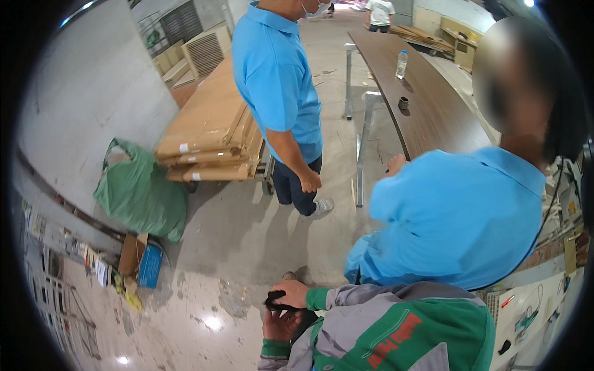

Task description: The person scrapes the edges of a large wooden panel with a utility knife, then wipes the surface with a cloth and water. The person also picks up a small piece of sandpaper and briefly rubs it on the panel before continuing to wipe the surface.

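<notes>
My right hand [289,292] and my left hand [278,326] meet low in the picture, both in green cuffs on grey and green jacket sleeves. Between them is a small black object [276,305]. The right hand lies over its top and the left hand's fingers curl up under it. What the object is cannot be made out. Below the hands is a pale concrete floor [204,309].
One person in a blue shirt [278,80] stands ahead, and another blue-shirted person [458,216] is close at my right. A long brown table [433,123] carries a bottle [401,63] and a small dark cup [403,103]. At the left are a cardboard stack [210,130], a green sack [142,191] and a blue box [150,264].
</notes>
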{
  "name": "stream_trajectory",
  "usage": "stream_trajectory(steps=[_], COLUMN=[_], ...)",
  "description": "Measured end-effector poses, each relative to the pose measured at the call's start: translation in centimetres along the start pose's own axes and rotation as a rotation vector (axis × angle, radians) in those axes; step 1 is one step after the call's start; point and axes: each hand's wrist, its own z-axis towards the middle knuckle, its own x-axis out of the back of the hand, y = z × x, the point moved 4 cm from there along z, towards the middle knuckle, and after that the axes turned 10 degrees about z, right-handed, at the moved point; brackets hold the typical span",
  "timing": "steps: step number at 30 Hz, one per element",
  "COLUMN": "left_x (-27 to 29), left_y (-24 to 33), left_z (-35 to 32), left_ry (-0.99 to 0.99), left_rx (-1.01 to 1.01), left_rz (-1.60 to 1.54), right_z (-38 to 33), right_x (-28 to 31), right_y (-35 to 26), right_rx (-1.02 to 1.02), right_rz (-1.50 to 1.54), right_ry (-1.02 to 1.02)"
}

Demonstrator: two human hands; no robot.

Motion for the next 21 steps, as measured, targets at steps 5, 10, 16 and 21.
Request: stream_trajectory(steps=[5,10,16,21], left_x=[-3.7,-12.4,-30.6,-44.7], left_y=[13.7,21.5,28.6,33.5], left_z=[12.4,21.1,29.9,37.9], left_ry=[-0.035,-0.323,-0.735,-0.766], left_rx=[-0.004,0.354,-0.421,-0.733], left_rz=[0.256,1.045,2.007,1.402], right_z=[8.4,11.3,9.9,8.5], right_x=[5.7,13.8,23.9,33.2], right_y=[-0.1,-2.1,-0.3,3.1], right_rx=[-0.020,-0.009,-0.069,0.014], right_rz=[-0.123,0.039,0.807,0.912], right_ry=[0.054,0.431,0.998,1.349])
